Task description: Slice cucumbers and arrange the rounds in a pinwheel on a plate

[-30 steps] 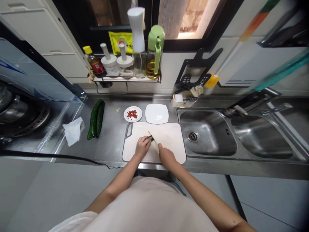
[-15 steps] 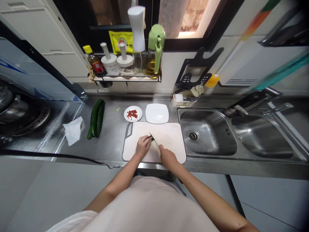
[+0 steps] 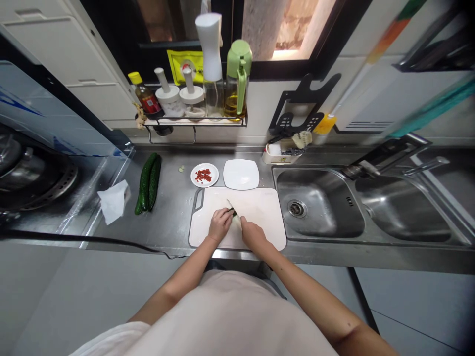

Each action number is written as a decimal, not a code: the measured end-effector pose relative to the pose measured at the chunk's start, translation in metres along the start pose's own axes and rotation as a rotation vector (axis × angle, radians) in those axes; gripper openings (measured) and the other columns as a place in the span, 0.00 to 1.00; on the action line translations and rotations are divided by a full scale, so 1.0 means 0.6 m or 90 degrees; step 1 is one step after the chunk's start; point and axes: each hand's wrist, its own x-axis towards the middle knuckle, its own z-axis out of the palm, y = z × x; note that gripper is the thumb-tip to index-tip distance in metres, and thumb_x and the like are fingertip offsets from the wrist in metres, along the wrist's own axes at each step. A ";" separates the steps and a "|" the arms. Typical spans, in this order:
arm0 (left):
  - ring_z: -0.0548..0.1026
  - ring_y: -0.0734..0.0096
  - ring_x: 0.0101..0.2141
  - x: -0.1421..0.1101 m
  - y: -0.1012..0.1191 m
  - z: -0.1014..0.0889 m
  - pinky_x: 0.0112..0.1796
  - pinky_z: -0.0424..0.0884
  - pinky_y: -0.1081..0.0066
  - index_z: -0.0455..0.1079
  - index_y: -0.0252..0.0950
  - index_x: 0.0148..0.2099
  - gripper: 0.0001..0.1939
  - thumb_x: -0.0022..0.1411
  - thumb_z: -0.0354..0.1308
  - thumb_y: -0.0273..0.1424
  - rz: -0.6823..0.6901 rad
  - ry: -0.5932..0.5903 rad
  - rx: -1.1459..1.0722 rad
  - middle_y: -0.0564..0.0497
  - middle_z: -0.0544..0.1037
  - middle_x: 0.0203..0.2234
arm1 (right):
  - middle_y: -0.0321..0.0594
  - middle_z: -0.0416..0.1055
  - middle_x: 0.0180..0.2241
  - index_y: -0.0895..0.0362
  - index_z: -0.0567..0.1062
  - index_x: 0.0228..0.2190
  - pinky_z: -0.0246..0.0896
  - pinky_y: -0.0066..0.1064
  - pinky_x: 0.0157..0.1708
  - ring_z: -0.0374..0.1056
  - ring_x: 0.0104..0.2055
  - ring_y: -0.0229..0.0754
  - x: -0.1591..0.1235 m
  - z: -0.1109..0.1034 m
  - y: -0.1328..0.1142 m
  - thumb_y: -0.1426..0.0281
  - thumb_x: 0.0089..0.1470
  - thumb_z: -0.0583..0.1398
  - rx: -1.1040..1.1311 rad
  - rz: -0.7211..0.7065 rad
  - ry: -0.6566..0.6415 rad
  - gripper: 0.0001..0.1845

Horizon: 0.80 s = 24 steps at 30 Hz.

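My left hand [image 3: 219, 225] is closed on a small dark green piece [image 3: 233, 211], which looks like cucumber, pressing it on the white cutting board [image 3: 267, 212]. In my right hand [image 3: 254, 234] is the handle of a small knife [image 3: 229, 202]. Its blade slants up and left across the board, right at the green piece by my left fingertips. The exact contact between blade and piece is too small to make out. Behind the board stand a white plate [image 3: 241, 174] and a smaller plate [image 3: 195, 181] with chopped red bits.
Two whole cucumbers [image 3: 149, 183] lie on the counter at left, beside a crumpled white paper [image 3: 113, 201]. To the right is a double sink [image 3: 319, 202] with a faucet [image 3: 389, 153]. Above the counter, a wall rack [image 3: 195, 121] holds bottles and seasoning jars.
My right hand has shifted slightly left and up, sliding the knife forward past the green piece. My left hand stays nearly in place.
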 end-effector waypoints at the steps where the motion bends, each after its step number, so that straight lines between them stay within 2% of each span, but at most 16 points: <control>1: 0.71 0.66 0.42 0.000 0.000 0.000 0.45 0.70 0.63 0.72 0.40 0.49 0.13 0.65 0.51 0.30 -0.001 0.001 -0.001 0.46 0.75 0.41 | 0.51 0.74 0.38 0.60 0.58 0.51 0.56 0.30 0.35 0.71 0.42 0.46 -0.003 0.001 0.002 0.82 0.55 0.46 0.000 0.003 -0.006 0.22; 5: 0.71 0.66 0.43 0.000 -0.001 0.001 0.45 0.70 0.63 0.73 0.39 0.48 0.13 0.65 0.51 0.30 -0.002 0.006 -0.002 0.46 0.75 0.41 | 0.50 0.74 0.36 0.60 0.60 0.49 0.56 0.30 0.34 0.71 0.41 0.46 -0.016 0.005 0.013 0.80 0.55 0.47 -0.001 0.006 -0.031 0.18; 11: 0.71 0.67 0.43 0.000 -0.003 0.002 0.45 0.70 0.63 0.72 0.39 0.48 0.13 0.65 0.50 0.30 0.001 0.003 0.001 0.47 0.75 0.41 | 0.51 0.73 0.38 0.61 0.60 0.50 0.56 0.31 0.34 0.71 0.41 0.48 -0.016 0.003 0.018 0.79 0.56 0.48 0.005 -0.007 -0.034 0.19; 17: 0.71 0.67 0.43 0.001 -0.002 0.002 0.44 0.70 0.64 0.72 0.39 0.48 0.13 0.65 0.50 0.31 -0.001 0.005 0.002 0.46 0.75 0.42 | 0.52 0.73 0.38 0.62 0.59 0.51 0.58 0.32 0.36 0.70 0.42 0.49 0.000 0.005 0.017 0.80 0.56 0.47 0.008 -0.019 -0.021 0.20; 24: 0.71 0.67 0.43 0.002 -0.001 0.000 0.45 0.70 0.63 0.72 0.39 0.48 0.13 0.65 0.50 0.30 -0.010 0.006 -0.009 0.47 0.76 0.41 | 0.50 0.74 0.38 0.61 0.59 0.51 0.58 0.30 0.37 0.71 0.43 0.45 0.033 0.003 0.008 0.81 0.55 0.46 0.000 -0.035 0.010 0.21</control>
